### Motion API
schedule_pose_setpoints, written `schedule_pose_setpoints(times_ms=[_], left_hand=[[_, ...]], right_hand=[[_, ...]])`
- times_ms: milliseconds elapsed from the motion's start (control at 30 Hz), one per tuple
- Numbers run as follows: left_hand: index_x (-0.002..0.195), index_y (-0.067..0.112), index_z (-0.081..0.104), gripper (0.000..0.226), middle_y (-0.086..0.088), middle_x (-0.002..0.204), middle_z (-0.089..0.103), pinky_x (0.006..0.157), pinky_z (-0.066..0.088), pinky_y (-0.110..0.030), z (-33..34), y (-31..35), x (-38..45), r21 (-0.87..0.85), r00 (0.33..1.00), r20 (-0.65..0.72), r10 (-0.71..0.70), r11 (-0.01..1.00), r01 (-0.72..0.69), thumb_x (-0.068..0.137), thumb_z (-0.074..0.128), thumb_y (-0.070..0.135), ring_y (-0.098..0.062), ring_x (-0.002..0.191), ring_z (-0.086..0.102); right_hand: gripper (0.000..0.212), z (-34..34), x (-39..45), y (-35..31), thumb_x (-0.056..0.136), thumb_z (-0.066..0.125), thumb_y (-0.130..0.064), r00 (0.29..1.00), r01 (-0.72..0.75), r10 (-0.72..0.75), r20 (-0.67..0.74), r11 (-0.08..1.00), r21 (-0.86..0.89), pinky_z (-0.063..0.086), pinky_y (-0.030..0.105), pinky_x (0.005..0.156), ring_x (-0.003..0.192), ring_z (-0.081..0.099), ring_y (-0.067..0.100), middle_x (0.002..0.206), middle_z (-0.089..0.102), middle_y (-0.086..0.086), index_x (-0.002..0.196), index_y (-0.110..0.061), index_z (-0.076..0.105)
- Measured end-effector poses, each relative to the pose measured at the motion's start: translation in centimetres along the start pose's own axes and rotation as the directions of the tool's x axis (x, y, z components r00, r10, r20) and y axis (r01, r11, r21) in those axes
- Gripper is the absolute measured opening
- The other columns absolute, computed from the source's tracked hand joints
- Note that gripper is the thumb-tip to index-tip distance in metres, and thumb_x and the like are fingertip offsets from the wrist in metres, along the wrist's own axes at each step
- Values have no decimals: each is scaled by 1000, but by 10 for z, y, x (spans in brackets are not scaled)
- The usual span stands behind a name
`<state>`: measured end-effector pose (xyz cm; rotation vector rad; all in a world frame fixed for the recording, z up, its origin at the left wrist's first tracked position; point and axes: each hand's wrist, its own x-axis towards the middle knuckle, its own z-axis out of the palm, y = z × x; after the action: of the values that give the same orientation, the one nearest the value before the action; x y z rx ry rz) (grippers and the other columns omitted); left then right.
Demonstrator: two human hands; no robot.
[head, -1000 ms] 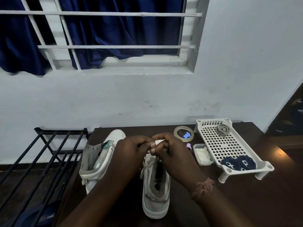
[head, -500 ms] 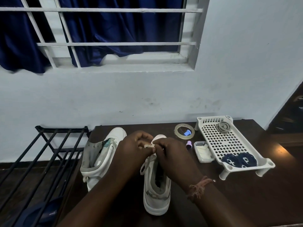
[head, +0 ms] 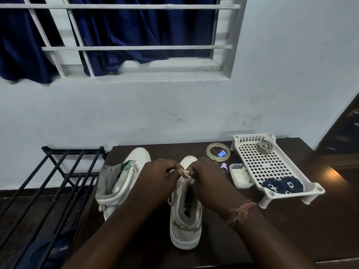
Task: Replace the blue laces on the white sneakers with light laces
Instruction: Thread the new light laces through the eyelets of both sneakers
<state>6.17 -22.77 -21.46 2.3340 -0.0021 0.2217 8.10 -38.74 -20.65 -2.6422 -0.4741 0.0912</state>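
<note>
A white sneaker (head: 185,220) stands heel toward me on the dark table, its toe pointing at the wall. Over its upper eyelets my left hand (head: 159,179) and my right hand (head: 208,180) both pinch a light lace (head: 184,174) with curled fingers; the lace end runs between them. A loop of the lace hangs at the shoe's left side. The second white sneaker (head: 120,179) lies to the left, unlaced, tongue open. Two coiled blue laces (head: 281,185) sit on the near end of a white perforated tray (head: 272,166).
A tape roll (head: 218,151) with a blue cap inside, a small purple cap (head: 223,166) and a small clear box (head: 240,175) lie between shoe and tray. A grey coiled lace (head: 264,146) rests on the tray's far end. A black metal rack (head: 44,183) stands left.
Both hands stay at the top of the middle sneaker. They have dropped slightly lower onto the eyelets and the lace end now shows between the fingertips.
</note>
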Motion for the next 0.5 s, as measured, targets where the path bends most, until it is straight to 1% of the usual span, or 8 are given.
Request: schedule_pose_setpoints(times_ms=[67, 133, 200, 233, 300, 367, 433, 500], left_hand=[[72, 29, 71, 20, 16, 76, 72, 66, 46, -24, 4, -2, -1, -49, 986, 27, -163, 985, 164, 90, 67, 24, -1, 73, 64], [69, 25, 69, 21, 13, 69, 71, 66, 49, -27, 11, -5, -6, -133, 938, 70, -339, 929, 346, 89, 64, 22, -8, 68, 65], [74, 17, 70, 17, -3, 70, 74, 69, 57, -43, 19, -6, -11, -294, 872, 141, -468, 822, 488, 88, 60, 18, -24, 65, 67], [78, 11, 69, 15, -15, 74, 74, 66, 56, -48, 23, -4, -13, -382, 845, 180, -504, 755, 533, 86, 58, 17, -28, 63, 64], [83, 2, 67, 23, -28, 79, 70, 63, 50, -45, 28, -2, -15, -474, 822, 211, -529, 680, 559, 77, 54, 20, -30, 62, 60], [82, 1, 68, 30, -32, 78, 68, 62, 48, -43, 32, -1, -16, -495, 820, 219, -529, 663, 561, 70, 51, 23, -31, 60, 58], [74, 5, 69, 23, -27, 69, 65, 63, 46, -42, 35, -2, -17, -501, 803, 260, -537, 636, 587, 70, 55, 23, -30, 60, 57], [73, 8, 70, 17, -21, 71, 65, 66, 48, -40, 34, -3, -17, -509, 791, 288, -540, 613, 604, 75, 61, 22, -29, 63, 59]], right_hand=[[16, -2, 3, 10, 94, 53, -23, 997, -70, 69, -23, 998, -8, 35, 42, 101, 113, 45, 23, 116, 53, -3, 102, -31, 63], [12, -6, 4, 21, 94, 56, -32, 988, -152, 152, -4, 988, 21, 43, 46, 101, 110, 55, 25, 110, 59, 2, 103, -25, 60], [28, -11, 0, 25, 92, 61, -45, 959, -243, 226, 170, 966, 91, 51, 39, 89, 96, 62, 20, 100, 65, 3, 99, -18, 58], [34, -12, -4, 24, 89, 65, -48, 931, -282, 241, 275, 952, 120, 53, 36, 82, 90, 65, 18, 99, 67, 3, 101, -17, 59], [34, -10, -9, 18, 85, 72, -41, 906, -283, 213, 366, 947, 151, 57, 36, 79, 86, 70, 18, 98, 70, 3, 105, -16, 60], [27, -6, -8, 14, 87, 69, -29, 937, -210, 159, 312, 968, 137, 57, 34, 81, 89, 69, 18, 102, 69, 2, 109, -15, 61], [24, -3, -7, 14, 89, 61, -25, 960, -183, 150, 238, 976, 122, 54, 30, 80, 92, 65, 15, 105, 68, 2, 111, -15, 61], [28, -2, -6, 16, 89, 60, -24, 968, -191, 163, 190, 971, 143, 51, 28, 80, 95, 64, 15, 109, 68, 1, 116, -16, 58]])
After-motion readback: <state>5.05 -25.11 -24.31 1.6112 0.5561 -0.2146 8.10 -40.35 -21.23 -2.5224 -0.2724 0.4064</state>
